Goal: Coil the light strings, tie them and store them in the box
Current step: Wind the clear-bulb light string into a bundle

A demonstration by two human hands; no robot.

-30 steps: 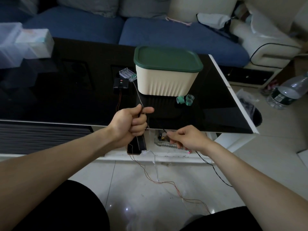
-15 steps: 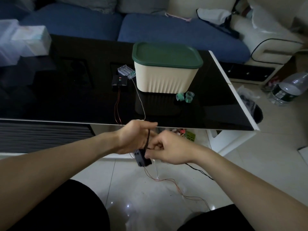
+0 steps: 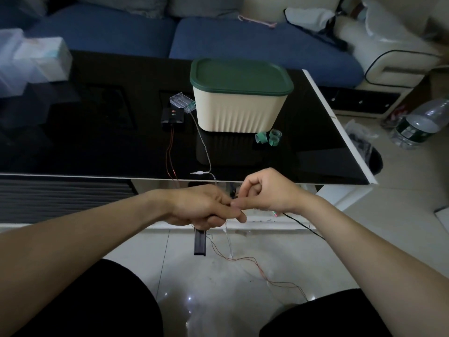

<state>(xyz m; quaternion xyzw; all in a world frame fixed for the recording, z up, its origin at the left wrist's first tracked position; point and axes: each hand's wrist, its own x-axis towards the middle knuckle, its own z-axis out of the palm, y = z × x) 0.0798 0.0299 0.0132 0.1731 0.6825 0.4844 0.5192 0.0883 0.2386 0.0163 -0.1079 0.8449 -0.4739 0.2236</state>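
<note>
My left hand (image 3: 206,207) grips a black battery pack (image 3: 200,242) that hangs below it, just in front of the table edge. My right hand (image 3: 264,190) pinches the thin black light string at the left fingertips; both hands touch. A cream box (image 3: 240,110) with a green lid (image 3: 240,76) stands shut on the black table (image 3: 97,142). Beside it lie a clear battery case (image 3: 182,102) and a second black pack (image 3: 173,116), their wires (image 3: 170,156) running over the table edge to the floor. Two green tape rolls (image 3: 268,138) sit by the box.
A blue sofa (image 3: 243,42) runs behind the table. Clear plastic boxes (image 3: 31,59) stand at the far left. A plastic bottle (image 3: 422,125) and a dark bin (image 3: 369,156) are on the floor at right. Loose red wire (image 3: 255,263) trails across the tiles between my knees.
Both hands have come together below the table edge. The right hand rose from beside the left to its fingertips. The battery pack now hangs straight down from my left hand.
</note>
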